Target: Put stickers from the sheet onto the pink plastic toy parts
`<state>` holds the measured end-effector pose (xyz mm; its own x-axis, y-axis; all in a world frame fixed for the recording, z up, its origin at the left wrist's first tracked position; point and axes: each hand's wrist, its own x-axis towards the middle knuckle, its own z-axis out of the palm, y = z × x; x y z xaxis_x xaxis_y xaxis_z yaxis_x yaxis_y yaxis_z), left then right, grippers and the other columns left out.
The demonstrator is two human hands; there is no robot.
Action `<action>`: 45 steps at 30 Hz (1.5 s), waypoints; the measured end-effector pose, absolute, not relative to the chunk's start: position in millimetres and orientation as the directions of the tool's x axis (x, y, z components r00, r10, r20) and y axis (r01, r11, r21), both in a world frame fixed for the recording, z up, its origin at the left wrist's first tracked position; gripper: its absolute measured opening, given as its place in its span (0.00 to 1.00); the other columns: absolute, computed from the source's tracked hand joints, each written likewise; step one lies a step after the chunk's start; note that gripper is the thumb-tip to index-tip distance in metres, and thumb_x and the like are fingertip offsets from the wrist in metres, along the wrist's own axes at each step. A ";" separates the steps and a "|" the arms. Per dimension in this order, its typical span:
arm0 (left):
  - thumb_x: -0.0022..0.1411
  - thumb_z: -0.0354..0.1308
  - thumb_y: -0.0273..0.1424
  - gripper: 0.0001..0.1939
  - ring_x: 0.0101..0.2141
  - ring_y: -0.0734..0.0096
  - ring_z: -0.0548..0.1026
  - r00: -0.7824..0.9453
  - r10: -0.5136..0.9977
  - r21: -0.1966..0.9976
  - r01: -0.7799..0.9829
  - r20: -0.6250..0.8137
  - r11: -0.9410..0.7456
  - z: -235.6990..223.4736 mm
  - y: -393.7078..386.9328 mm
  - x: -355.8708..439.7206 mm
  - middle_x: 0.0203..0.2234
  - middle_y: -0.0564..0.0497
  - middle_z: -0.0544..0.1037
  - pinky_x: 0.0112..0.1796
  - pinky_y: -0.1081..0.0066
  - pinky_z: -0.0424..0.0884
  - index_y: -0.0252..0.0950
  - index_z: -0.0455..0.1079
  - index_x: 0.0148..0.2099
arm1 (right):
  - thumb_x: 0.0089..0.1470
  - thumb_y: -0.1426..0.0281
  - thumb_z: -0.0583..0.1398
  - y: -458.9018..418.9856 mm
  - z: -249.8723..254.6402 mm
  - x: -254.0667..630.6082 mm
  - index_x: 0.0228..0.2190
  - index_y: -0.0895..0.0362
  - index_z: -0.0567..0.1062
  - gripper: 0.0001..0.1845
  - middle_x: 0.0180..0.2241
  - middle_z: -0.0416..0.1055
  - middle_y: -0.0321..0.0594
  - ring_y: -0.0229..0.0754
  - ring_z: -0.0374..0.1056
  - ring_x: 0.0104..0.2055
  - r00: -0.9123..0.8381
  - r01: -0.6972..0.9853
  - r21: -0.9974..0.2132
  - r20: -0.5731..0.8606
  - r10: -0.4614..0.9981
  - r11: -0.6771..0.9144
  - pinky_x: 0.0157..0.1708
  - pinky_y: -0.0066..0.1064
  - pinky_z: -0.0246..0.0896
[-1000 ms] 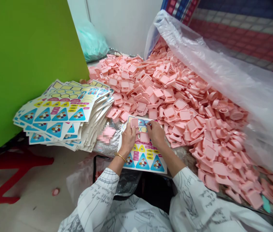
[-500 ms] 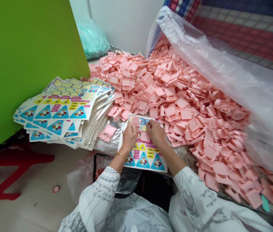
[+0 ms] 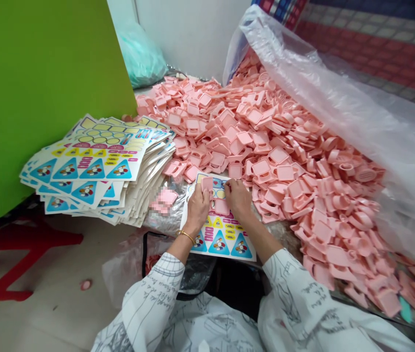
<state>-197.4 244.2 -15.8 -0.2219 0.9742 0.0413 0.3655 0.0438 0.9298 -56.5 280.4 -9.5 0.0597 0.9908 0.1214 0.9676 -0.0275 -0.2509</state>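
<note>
A sticker sheet point(image 3: 218, 244) with blue triangles and yellow and pink shapes lies in front of me. Over its left part, my left hand point(image 3: 197, 208) is closed on a small pink plastic piece point(image 3: 206, 184), flat with a raised rim. Another pink piece point(image 3: 222, 207) rests on the sheet between my hands. My right hand point(image 3: 238, 198) is at the sheet's upper right, its fingers pinched together by the blue and yellow stickers. Whatever those fingers hold, if anything, is hidden.
A large heap of pink plastic pieces point(image 3: 244, 139) spreads behind and right, spilling from a clear plastic bag point(image 3: 325, 93). Stacked sticker sheets point(image 3: 95, 166) stand at left beside a green panel point(image 3: 46, 88). A red stool point(image 3: 31, 254) is on the floor at lower left.
The view has shifted slightly. My right hand's fingers have drawn in a little at the sheet's upper edge; my left hand keeps its hold on the pink piece.
</note>
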 end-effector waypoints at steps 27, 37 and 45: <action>0.68 0.47 0.32 0.05 0.33 0.61 0.74 -0.223 0.974 0.909 0.413 0.040 0.057 -15.6 243.9 -196.8 0.29 0.49 0.75 0.37 0.67 0.64 0.41 0.64 0.41 | 0.64 0.64 0.52 277.7 -8.7 -48.5 0.42 0.53 0.75 0.13 0.45 0.74 0.41 0.44 0.68 0.44 0.043 0.932 -0.363 0.066 0.997 -0.016 0.37 0.31 0.55; 0.69 0.43 0.33 0.08 0.35 0.60 0.76 -0.190 0.981 0.856 0.513 0.034 0.069 -14.8 243.5 -197.3 0.33 0.46 0.78 0.36 0.67 0.65 0.39 0.63 0.44 | 0.62 0.61 0.53 281.0 -3.4 -46.3 0.39 0.52 0.75 0.14 0.43 0.76 0.39 0.43 0.70 0.42 0.039 0.910 -0.414 0.008 0.999 -0.032 0.36 0.31 0.56; 0.69 0.44 0.34 0.07 0.36 0.63 0.77 -0.179 0.983 0.899 0.436 0.043 0.040 -17.7 243.2 -197.5 0.34 0.48 0.79 0.36 0.68 0.65 0.41 0.62 0.43 | 0.44 0.48 0.64 324.2 10.1 -48.4 0.28 0.56 0.78 0.23 0.28 0.76 0.46 0.50 0.72 0.36 0.146 0.937 -0.296 -0.154 0.977 -0.187 0.35 0.35 0.59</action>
